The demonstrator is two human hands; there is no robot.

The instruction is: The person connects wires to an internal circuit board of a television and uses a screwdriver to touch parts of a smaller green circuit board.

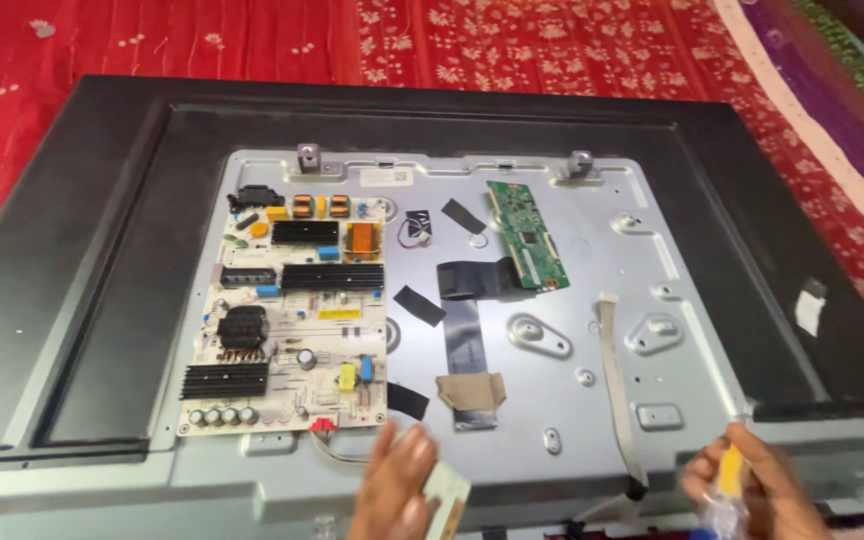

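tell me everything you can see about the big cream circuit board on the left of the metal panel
The cream circuit board lies flat on the left part of the grey metal back panel. It is roughly rectangular, crowded with black finned heat sinks, a copper-wound transformer, yellow and blue parts, and a row of silver capacitors along its near edge. Thin wires leave its near edge. The left hand hovers just beyond that edge, not touching it.

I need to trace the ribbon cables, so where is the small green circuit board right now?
In the head view, the small green circuit board lies on the upper middle of the metal back panel, right of the large power supply board, with a dark ribbon cable at its lower left.
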